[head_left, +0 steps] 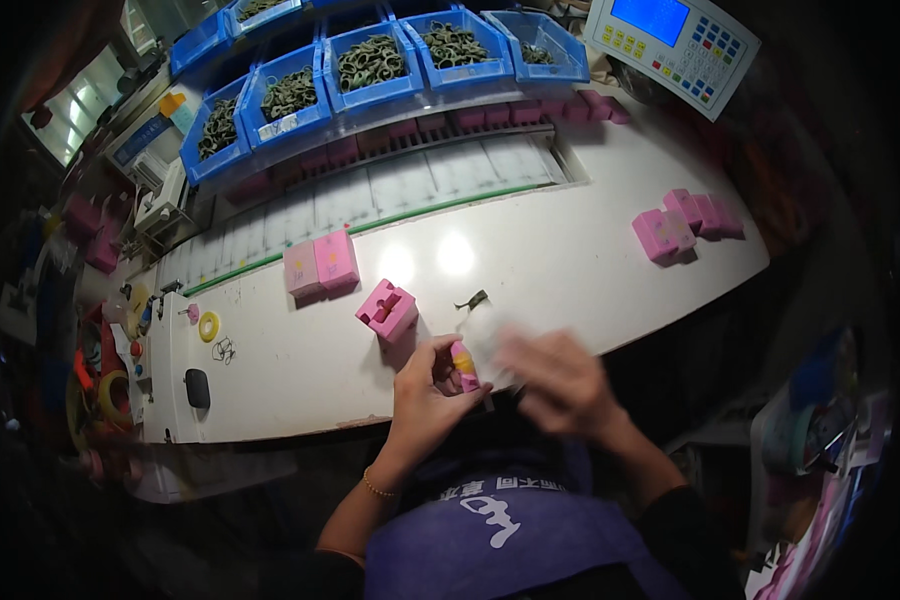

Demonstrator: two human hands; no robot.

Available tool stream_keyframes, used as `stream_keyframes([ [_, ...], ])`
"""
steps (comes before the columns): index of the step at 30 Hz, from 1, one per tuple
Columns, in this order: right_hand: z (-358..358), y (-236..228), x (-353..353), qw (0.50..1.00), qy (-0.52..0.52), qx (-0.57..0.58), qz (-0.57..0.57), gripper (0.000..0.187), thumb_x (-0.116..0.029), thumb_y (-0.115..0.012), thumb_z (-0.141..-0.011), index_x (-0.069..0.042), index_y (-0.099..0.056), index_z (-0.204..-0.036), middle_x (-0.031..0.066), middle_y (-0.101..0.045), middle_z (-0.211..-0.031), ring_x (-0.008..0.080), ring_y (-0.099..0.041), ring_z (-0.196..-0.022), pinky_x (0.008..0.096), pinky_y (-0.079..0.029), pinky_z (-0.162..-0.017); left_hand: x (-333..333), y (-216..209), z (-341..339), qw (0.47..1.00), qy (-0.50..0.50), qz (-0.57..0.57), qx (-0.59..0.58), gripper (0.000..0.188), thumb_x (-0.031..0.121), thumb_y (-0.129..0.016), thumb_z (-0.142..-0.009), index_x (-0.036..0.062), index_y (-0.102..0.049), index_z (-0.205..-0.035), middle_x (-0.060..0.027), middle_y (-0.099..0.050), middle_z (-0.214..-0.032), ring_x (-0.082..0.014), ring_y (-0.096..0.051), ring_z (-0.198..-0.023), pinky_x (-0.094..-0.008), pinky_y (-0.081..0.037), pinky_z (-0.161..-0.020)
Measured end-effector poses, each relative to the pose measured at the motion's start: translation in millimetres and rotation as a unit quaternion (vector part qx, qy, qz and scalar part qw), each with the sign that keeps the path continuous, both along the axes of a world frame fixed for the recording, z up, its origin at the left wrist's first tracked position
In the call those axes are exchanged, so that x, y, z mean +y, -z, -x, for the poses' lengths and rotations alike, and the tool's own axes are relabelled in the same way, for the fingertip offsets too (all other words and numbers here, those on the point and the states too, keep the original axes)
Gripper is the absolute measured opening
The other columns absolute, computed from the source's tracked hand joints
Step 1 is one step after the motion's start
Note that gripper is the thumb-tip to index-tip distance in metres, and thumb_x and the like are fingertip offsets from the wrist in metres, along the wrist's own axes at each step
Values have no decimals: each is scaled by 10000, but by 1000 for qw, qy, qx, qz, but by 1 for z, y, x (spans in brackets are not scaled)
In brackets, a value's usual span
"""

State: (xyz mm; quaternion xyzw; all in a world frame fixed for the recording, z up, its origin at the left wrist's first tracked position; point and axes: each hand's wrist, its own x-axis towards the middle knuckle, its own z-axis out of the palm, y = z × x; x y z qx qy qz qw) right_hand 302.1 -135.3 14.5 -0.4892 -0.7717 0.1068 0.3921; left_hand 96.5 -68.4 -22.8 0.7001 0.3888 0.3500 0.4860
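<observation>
Pink-and-yellow piece (464, 366) is at lower centre of the frame, pinched between thumb and fingers of our left hand (425, 392) — fingers curled in close around it. Our right hand (562, 385) is motion-blurred just to its right, beside a pale smeared shape (483, 332); we can't tell how far open it is or whether it has hold of anything. To handle this well, we'd keep the left pinch light but steady — and stay clear of the dark green strip (472, 299) and notched pink block (387, 309) mid-frame.
</observation>
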Motion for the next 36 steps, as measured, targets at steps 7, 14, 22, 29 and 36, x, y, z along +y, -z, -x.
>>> stream_keyframes([
  [7, 11, 26, -13, 756, -53, 567, 323, 566, 9, -558, -840, -31, -492, -1400, 176, -622, -1218, 182, -649, -993, 332, -539, -864, -8, -5, -3, 917, 42, 268, -293, 760, -4, -889, -694, 37, -506, -1350, -85, -575, -1260, -172, -588, -1116, -301, -502, -933],
  [14, 5, 30, -16, 573, -161, 666, 449, 586, -54, -576, -853, -10, -430, -1418, 185, -638, -1028, 236, -653, -821, 318, -539, -773, -7, 3, 2, 928, 73, 257, -261, 883, 219, -902, -716, 93, -449, -1463, -16, -476, -1310, -156, -479, -1195, -318, -396, -1034],
  [22, -25, -11, 5, 984, 154, -86, 31, 629, -133, -732, -767, -53, -563, -1367, 140, -572, -1345, 320, -514, -1195, 415, -424, -1025, -9, 1, 5, 838, 136, 366, -382, 757, 60, -758, -865, 97, -370, -1513, -49, -524, -1278, -115, -534, -1091, -249, -455, -957],
  [29, 29, 11, 18, 999, 45, 14, 25, 699, -185, -783, -693, -57, -583, -1351, 92, -583, -1325, 323, -521, -1178, 447, -419, -1014, -10, -19, 1, 819, 101, 426, -371, 731, 32, -653, -938, 73, -264, -1555, -87, -545, -1254, -135, -598, -1047, -270, -497, -948],
  [36, 42, 23, 22, 994, 61, 80, 39, 575, -146, -803, -698, -22, -612, -1227, 143, -621, -1149, 331, -565, -1085, 413, -472, -933, -15, -13, 5, 922, 111, 281, -244, 697, 97, -616, -981, 69, -248, -1573, -139, -587, -1271, -167, -601, -1120, -286, -487, -957],
])
